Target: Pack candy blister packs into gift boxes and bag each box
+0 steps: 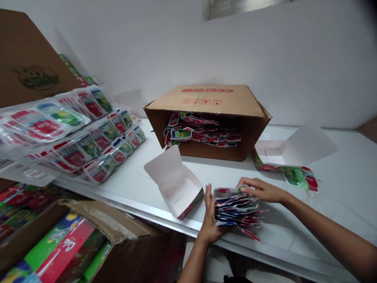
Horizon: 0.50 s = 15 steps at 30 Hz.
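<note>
A stack of small colourful packets (237, 212) lies on the white table (338, 204) near its front edge. My left hand (209, 218) presses flat against the stack's left side, fingers straight and together. My right hand (260, 189) rests on top of the stack, fingertips curled over the uppermost packet. Just left of my left hand stands an open small white carton (176, 182) with its flap up.
A brown cardboard box (207, 122) on its side holds more packets. Another open carton (282, 155) and loose packets (300, 177) lie at the right. Trays of wrapped packets (73, 133) overhang the left; a box (73, 243) with printed cartons stands below.
</note>
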Available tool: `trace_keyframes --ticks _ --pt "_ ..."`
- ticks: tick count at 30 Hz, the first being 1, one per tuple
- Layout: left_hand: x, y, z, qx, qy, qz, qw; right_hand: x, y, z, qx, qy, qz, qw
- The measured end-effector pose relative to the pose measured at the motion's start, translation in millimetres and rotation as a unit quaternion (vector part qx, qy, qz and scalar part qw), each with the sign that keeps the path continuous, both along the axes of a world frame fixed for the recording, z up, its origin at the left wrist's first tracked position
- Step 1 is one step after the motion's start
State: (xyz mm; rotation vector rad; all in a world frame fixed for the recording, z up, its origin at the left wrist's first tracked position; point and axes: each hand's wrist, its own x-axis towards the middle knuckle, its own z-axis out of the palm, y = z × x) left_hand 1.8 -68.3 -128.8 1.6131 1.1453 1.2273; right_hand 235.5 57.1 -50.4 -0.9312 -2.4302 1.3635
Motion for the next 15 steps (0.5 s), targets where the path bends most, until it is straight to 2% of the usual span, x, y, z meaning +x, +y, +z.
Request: trace_keyframes --ticks 2,4,7,9,11,15 --pt "0 0 3.8 -0.016 -0.016 -0.026 0.999 2 -4 0.3 -0.061 0.004 0.027 0.998" --pt "0 1 10.0 -0.03 -0.037 -0.051 0.998 1 0 1.7 -0.085 0.008 0.063 0.994" --pt "1 -1 17.1 -0.025 -0.045 -0.061 0.997 -12 21 0.6 -0.034 -0.03 0.08 0.996" --pt "1 -3 15.8 -0.026 -0.04 -0.055 0.997 -28 45 -3.6 0.041 -0.089 0.025 0.995" --pt "1 -4 8.8 -0.045 -0.05 -0.049 0.997 -46 78 -8.8 0.114 -0.135 -0.068 0.982" --pt "0 -1 -12.5 -0.11 -0.106 -0.044 0.987 -76 155 -14.3 0.228 -0.172 -0.234 0.929"
